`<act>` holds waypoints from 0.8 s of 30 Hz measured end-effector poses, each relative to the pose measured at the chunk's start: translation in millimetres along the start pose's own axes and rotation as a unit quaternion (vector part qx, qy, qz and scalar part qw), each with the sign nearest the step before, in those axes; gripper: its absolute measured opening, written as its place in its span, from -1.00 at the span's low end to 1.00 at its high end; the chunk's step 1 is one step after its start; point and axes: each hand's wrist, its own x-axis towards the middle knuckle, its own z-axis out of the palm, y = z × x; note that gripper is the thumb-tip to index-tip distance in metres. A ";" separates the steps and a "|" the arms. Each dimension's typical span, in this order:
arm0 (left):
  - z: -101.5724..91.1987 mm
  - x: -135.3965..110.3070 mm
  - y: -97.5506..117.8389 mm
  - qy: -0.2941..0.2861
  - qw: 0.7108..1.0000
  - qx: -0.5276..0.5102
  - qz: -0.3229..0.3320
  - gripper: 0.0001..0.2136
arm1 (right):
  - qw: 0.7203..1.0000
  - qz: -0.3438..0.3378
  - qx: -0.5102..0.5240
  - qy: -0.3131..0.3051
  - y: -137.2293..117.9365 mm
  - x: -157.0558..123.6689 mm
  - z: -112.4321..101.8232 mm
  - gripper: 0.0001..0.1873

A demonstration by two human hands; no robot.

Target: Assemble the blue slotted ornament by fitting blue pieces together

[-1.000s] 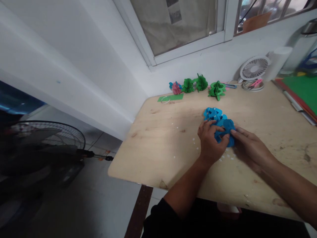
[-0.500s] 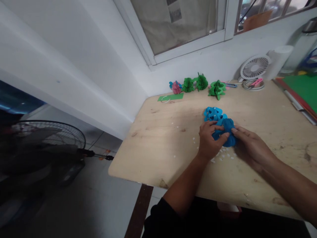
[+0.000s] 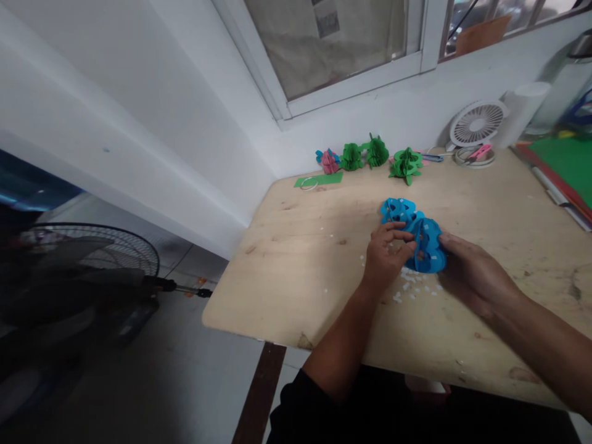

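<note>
Between my hands is a blue paper cutout [image 3: 431, 261], its leaves parted and small white squares showing on its face. My left hand [image 3: 387, 251] pinches its left leaf between thumb and fingers. My right hand [image 3: 469, 262] grips its right edge, with some of the fingers hidden behind the paper. Just beyond lie more blue paper cutouts [image 3: 398, 209] with holes and white squares on them. Small white paper bits [image 3: 411, 287] are scattered on the wooden table under my hands.
Along the wall stand a pink and blue paper flower [image 3: 330, 161] and green paper shapes [image 3: 376, 152], [image 3: 406, 165]. A green strip [image 3: 324, 180] lies near them. At the back right are a small white fan [image 3: 477, 124], a tape roll [image 3: 475, 157] and a green sheet [image 3: 562, 157].
The blue paper piece has opened out from a bunched shape, so its flat face with white squares now shows. My left hand has shifted slightly left.
</note>
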 end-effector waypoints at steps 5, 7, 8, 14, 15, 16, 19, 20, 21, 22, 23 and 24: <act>3.6 -1.7 0.1 -0.010 1.000 0.029 0.003 -0.92 | 0.997 0.055 0.042 0.026 -1.3 -0.8 2.7 -0.86; 5.0 -2.1 -0.7 -0.001 0.999 0.049 0.013 -0.89 | 0.996 0.060 0.054 0.029 -2.7 -2.0 4.6 -0.89; 5.5 -2.2 -1.2 0.003 0.998 0.057 0.019 -0.89 | 0.996 0.060 0.060 0.029 -3.5 -2.5 5.3 -0.89; 5.6 -1.7 -0.7 -0.004 0.997 0.066 0.041 -0.91 | 0.994 0.074 0.074 0.038 -6.0 -3.9 7.1 -0.92; 5.5 -1.8 -0.3 -0.004 0.997 0.066 0.042 -0.91 | 0.993 0.076 0.074 0.042 -6.2 -4.3 7.4 -0.92; 5.6 -1.8 0.1 -0.003 0.997 0.065 0.041 -0.91 | 0.993 0.077 0.073 0.045 -6.4 -4.7 7.8 -0.93; 6.1 -2.3 1.3 -0.004 0.997 0.071 0.039 -0.90 | 0.994 0.076 0.061 0.042 -7.0 -6.3 8.9 -0.91; 6.3 -2.5 1.8 -0.003 0.996 0.074 0.040 -0.89 | 0.995 0.077 0.054 0.037 -7.1 -6.7 9.0 -0.89; 6.5 -2.8 2.3 -0.003 0.996 0.078 0.042 -0.89 | 0.996 0.078 0.044 0.031 -7.0 -7.0 8.8 -0.86; 6.7 -3.0 2.9 -0.003 0.996 0.080 0.045 -0.89 | 0.996 0.077 0.033 0.025 -7.0 -7.2 8.5 -0.84; 6.9 -3.2 3.6 -0.003 0.996 0.081 0.049 -0.90 | 0.997 0.076 0.021 0.020 -6.8 -7.3 8.0 -0.82; 7.0 -3.5 4.2 -0.003 0.995 0.081 0.052 -0.90 | 0.997 0.074 0.011 0.014 -6.7 -7.3 7.7 -0.80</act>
